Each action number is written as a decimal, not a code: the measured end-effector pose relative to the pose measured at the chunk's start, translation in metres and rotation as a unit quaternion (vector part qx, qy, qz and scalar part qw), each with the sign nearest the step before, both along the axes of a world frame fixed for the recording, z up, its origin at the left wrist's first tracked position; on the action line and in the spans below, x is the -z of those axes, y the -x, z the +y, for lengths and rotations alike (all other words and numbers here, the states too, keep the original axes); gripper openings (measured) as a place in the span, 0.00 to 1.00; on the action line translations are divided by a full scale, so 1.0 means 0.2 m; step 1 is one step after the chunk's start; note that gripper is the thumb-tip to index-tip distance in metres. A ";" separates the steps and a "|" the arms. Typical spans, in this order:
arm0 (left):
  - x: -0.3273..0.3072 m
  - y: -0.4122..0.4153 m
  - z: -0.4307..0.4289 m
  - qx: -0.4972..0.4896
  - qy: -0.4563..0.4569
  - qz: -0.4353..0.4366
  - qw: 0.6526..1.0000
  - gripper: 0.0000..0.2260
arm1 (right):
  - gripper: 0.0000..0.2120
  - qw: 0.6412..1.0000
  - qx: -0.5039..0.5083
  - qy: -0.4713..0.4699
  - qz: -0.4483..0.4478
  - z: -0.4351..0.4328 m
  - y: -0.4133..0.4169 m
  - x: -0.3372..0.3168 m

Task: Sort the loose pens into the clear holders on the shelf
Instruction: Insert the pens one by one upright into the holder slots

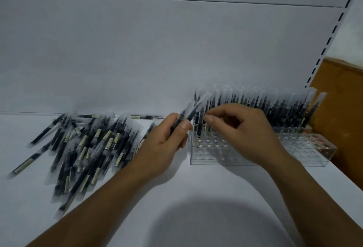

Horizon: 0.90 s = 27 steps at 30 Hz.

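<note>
We are at the slotting step. The right hand (pixel 245 129), in the middle of the frame, has thumb and forefinger closed on the top of an upright pen (pixel 200 124). The pen's tip sits at a hole in the front left corner of the near holder (pixel 208 159). A pinch up high lets the pen hang straight, so it can drop into the narrow hole without jamming.

The left hand (pixel 169 138), just left of that corner, grasps spare pens (pixel 193 112) by their dark barrels, their clear caps angled to the upper right. Motion blur keeps us from counting them; it may be 2. Held this close to the holder, they seem staged for a quick pass to the other hand.

The loose pile (pixel 84 144) sprawls across the left of the shelf (pixel 196 197), within easy reach of the left hand. Behind the right hand, stored pens (pixel 265 105) stand in crowded rows. The front rows of the near holder and most of a second holder (pixel 314 154) at far right show bare holes. We judge the task well along but far from finished, given the size of the pile.

A slotted rail (pixel 334 36) and a wood panel (pixel 343 99) close off the right edge.
</note>
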<state>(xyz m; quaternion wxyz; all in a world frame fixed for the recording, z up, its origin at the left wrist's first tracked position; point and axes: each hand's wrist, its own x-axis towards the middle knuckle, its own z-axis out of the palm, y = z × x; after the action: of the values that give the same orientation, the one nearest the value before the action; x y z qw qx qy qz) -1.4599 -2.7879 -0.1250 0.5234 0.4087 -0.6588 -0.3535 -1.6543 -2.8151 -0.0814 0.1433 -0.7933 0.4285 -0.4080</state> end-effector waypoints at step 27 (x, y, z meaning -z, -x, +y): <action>0.01 0.03 0.01 -0.003 0.063 -0.017 0.998 0.09 | 0.07 0.999 0.020 -0.017 0.027 -0.08 -0.01 0.09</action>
<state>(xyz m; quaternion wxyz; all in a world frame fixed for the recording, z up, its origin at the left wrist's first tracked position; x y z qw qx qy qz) -1.4651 -2.7861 -0.1268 0.5377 0.3828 -0.6877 -0.3023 -1.6524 -2.8301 -0.0990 0.1371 -0.7930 0.4545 -0.3819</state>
